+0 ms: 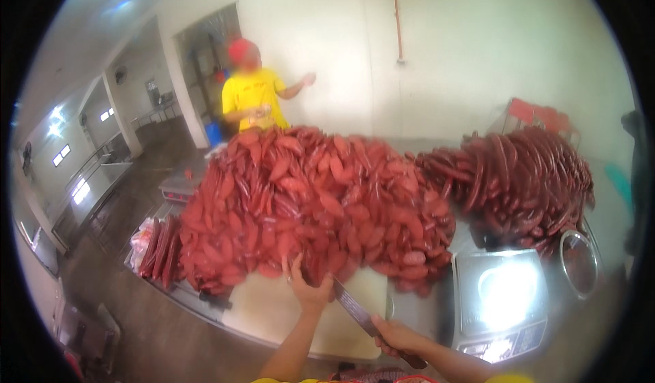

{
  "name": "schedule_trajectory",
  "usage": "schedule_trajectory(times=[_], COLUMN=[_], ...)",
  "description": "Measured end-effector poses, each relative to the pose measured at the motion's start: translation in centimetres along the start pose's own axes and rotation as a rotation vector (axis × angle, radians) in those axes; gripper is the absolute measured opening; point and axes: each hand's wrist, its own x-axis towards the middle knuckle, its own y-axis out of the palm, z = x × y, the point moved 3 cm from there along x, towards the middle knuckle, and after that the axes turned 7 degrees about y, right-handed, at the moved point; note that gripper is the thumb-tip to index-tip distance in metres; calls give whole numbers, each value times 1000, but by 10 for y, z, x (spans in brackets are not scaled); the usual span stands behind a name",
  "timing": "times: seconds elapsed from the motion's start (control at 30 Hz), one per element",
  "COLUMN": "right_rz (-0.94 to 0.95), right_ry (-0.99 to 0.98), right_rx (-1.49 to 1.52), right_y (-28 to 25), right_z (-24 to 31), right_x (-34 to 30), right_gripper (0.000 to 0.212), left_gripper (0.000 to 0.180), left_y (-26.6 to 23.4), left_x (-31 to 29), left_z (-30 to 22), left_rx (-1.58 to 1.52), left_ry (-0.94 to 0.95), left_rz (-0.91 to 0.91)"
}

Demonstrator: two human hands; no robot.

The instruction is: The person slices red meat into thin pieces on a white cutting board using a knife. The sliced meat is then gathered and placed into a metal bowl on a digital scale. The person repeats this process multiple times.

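My right hand [394,335] is wrapped round the handle of a knife [356,306]. Its broad blade slants up and left toward my left hand [312,293]. The thumb and fingers of that hand curl about a dark red sausage [312,267] at the near edge of a large heap, though its exact grip partly blends into the heap. Slant-cut red sausage pieces [321,199] make up this heap, which covers the back of a pale cutting board [266,311]. Both hands are over the board, the blade tip close to my left thumb.
Whole dark red sausages [518,171] are piled at the right; a few more [161,250] lie at the left edge. A shiny scale [467,294] and a round metal-rimmed bowl [578,263] stand at the right. Behind the heap is a person [254,93] in a yellow shirt.
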Motion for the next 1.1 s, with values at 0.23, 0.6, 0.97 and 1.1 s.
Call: schedule_trajectory(times=[0.23,0.6,0.97,1.1], right_rz=[-185,-472,-705,-734], right_ry=[-152,-53,-3,-25], right_rx=[395,544,610,554], right_y=[-11,-25,-1,-10], right_z=[122,65,40,20], right_x=[46,52,9,-14], right_gripper=[74,76,63,64], left_gripper=[70,85,69,58], left_y=[82,224,225,225], left_x=[177,234,238,233], left_z=[32,107,113,117], left_rx=[-193,493,366,356], left_ry=[252,151,230,336], left_rz=[-137,447,325,299])
